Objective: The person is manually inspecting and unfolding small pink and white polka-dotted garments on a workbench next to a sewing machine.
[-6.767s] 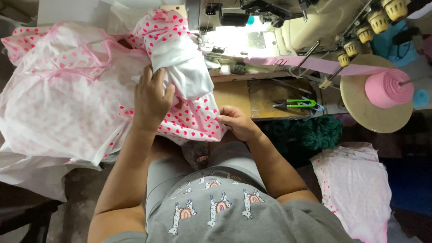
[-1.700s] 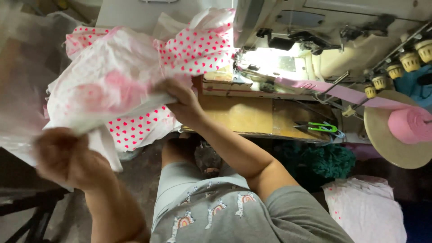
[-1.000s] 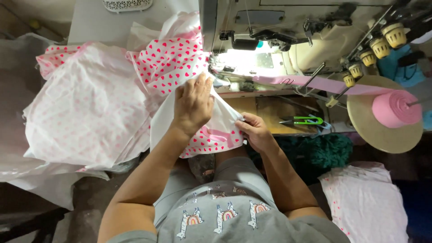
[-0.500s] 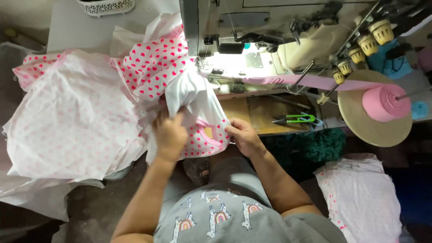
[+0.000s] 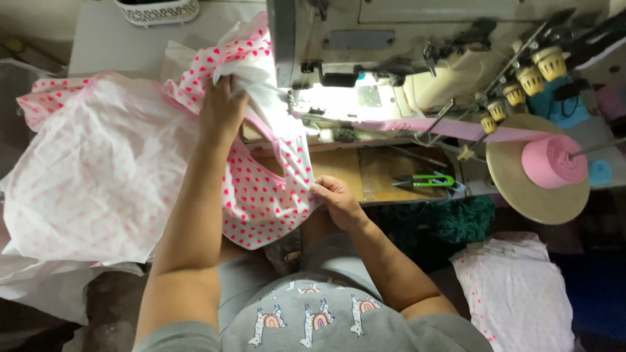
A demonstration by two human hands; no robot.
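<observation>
While the left hand (image 5: 222,111) is closed in a fist on the upper fold of the heart-print garment (image 5: 261,202), bunching white cloth just beside the sewing machine (image 5: 365,72), the right hand (image 5: 334,195) pinches the garment's pink-bound lower edge between thumb and fingers at the front of the wooden machine bed (image 5: 365,173). The garment hangs stretched between both grips — part over the bed, part toward the lap.

Risks, as judged from this arrangement: the bunched fold sits close to the needle area, so a stray layer could be caught and stitched in by mistake; uneven pull between the two hands could skew or pucker the bound edge; the pink tape (image 5: 443,127) running from its roll (image 5: 554,161) could twist if tugged sideways.

Count: two hands; one garment in hand; one pale pile of dotted cloth (image 5: 98,189) at the left; one stack of finished pieces (image 5: 515,287) at lower right; one green thread snip (image 5: 427,182) on the bed; one tape roll on one round disc (image 5: 528,195); three yellowish tension knobs (image 5: 531,78) are plain — more may be hidden.
</observation>
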